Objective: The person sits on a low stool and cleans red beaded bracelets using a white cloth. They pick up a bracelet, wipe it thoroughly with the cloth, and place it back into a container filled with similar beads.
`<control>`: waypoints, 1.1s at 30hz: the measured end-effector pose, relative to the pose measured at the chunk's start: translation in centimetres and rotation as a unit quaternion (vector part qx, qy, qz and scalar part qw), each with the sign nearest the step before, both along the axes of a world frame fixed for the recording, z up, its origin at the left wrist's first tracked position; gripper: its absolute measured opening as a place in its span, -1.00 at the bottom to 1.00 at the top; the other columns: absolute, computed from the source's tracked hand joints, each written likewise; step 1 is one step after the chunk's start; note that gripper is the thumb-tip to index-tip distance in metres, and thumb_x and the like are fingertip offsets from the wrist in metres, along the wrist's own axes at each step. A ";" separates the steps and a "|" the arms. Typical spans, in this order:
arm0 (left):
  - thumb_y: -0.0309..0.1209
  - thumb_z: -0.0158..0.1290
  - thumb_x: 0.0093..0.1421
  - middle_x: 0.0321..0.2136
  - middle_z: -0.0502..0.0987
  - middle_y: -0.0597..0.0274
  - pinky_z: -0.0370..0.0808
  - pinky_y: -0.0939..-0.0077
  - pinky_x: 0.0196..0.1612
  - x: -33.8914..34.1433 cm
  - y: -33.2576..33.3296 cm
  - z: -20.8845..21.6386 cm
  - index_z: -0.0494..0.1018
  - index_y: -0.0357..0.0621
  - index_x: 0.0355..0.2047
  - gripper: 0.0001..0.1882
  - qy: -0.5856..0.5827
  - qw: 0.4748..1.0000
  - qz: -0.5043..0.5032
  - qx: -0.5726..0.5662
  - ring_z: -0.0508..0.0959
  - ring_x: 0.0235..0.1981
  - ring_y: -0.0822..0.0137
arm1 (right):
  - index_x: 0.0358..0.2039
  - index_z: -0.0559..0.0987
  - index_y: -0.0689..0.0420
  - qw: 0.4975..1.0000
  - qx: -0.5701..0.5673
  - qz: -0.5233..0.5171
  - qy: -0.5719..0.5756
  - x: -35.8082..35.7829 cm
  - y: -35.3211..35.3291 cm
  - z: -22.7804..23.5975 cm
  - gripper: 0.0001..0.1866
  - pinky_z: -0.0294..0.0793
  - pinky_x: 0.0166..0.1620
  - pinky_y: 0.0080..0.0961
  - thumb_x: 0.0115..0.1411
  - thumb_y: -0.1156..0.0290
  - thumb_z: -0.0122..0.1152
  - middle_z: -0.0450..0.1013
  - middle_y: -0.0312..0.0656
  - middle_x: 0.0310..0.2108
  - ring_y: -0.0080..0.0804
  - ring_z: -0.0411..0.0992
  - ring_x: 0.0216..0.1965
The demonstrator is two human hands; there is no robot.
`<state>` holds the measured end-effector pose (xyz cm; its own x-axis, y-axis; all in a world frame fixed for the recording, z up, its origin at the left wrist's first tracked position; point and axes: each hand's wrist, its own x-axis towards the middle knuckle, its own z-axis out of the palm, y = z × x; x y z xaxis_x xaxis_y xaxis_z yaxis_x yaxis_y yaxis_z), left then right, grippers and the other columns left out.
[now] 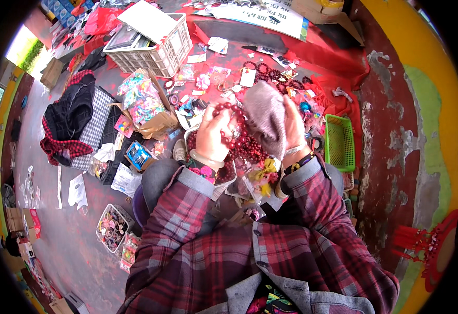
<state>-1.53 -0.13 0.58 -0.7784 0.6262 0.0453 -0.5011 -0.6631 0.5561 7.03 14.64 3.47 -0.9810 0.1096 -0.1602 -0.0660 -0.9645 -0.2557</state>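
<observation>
My left hand (213,137) is closed around dark red bead bracelets (232,116), whose beads hang beside its fingers. A greyish-mauve cloth (266,112) is gripped in my right hand (293,125), close to the beads; most of that hand's fingers are behind the cloth. Below both hands lies a heap of red beads (248,152), partly inside a white basket (231,178) between my knees. A clear packet with yellow bows (263,178) rests just in front of me, under my right wrist.
Bead bracelets (263,68) are spread on the red cloth ahead. A green basket (340,142) stands at right by the peeling wall. To the left are a carton of colourful packets (148,104), a white crate (158,55) and a small basket of hair ties (113,228).
</observation>
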 end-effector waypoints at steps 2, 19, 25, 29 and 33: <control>-0.55 -0.16 0.22 0.02 0.31 0.08 0.23 0.37 0.15 0.4 0.5 -0.7 0.25 -0.25 -0.04 -0.72 0.072 0.997 -0.005 -0.016 0.31 0.07 0.27 | 0.03 0.32 0.17 0.998 0.020 0.051 -0.033 -0.2 -0.7 -0.6 -0.50 0.44 -0.06 -0.34 0.18 0.10 -0.03 0.40 -0.08 -0.11 -0.22 0.42 -0.14; -0.49 0.03 0.16 -0.17 0.40 0.23 0.33 0.60 -0.06 1.1 0.7 -0.6 0.30 -0.28 -0.04 -0.65 0.167 0.958 0.016 -0.230 0.39 -0.13 0.46 | -0.17 0.44 0.16 0.939 0.334 -0.058 -0.059 -0.5 -1.1 -2.7 -0.80 0.42 -0.25 -0.63 0.19 0.42 0.05 0.46 -0.34 -0.32 -0.61 0.42 -0.35; -0.50 0.04 0.16 -0.27 0.47 0.28 0.39 0.71 -0.22 1.1 1.0 -1.3 0.35 -0.30 -0.12 -0.72 0.142 0.963 -0.037 -0.227 0.44 -0.27 0.55 | -0.20 0.46 0.16 0.951 0.263 -0.132 -0.092 -0.6 -0.2 -2.8 -0.81 0.46 -0.29 -0.55 0.17 0.42 0.06 0.48 -0.28 -0.35 -0.50 0.46 -0.38; -0.51 0.01 0.17 -0.28 0.48 0.29 0.39 0.70 -0.22 0.7 0.7 -0.9 0.35 -0.30 -0.12 -0.73 0.139 0.968 -0.025 -0.209 0.46 -0.29 0.55 | -0.11 0.41 0.18 0.962 0.247 -0.087 -0.071 -0.4 0.4 -1.7 -0.72 0.47 -0.23 -0.50 0.12 0.57 0.02 0.47 -0.23 -0.31 -0.45 0.47 -0.37; -0.53 -0.03 0.19 -0.28 0.49 0.25 0.41 0.70 -0.25 0.0 -0.1 0.0 0.37 -0.30 -0.13 -0.77 0.113 0.974 -0.034 -0.193 0.44 -0.36 0.55 | -0.08 0.40 0.18 0.951 0.306 -0.009 -0.043 -0.1 1.1 -1.5 -0.66 0.46 -0.22 -0.52 0.09 0.61 0.06 0.46 -0.25 -0.30 -0.47 0.46 -0.33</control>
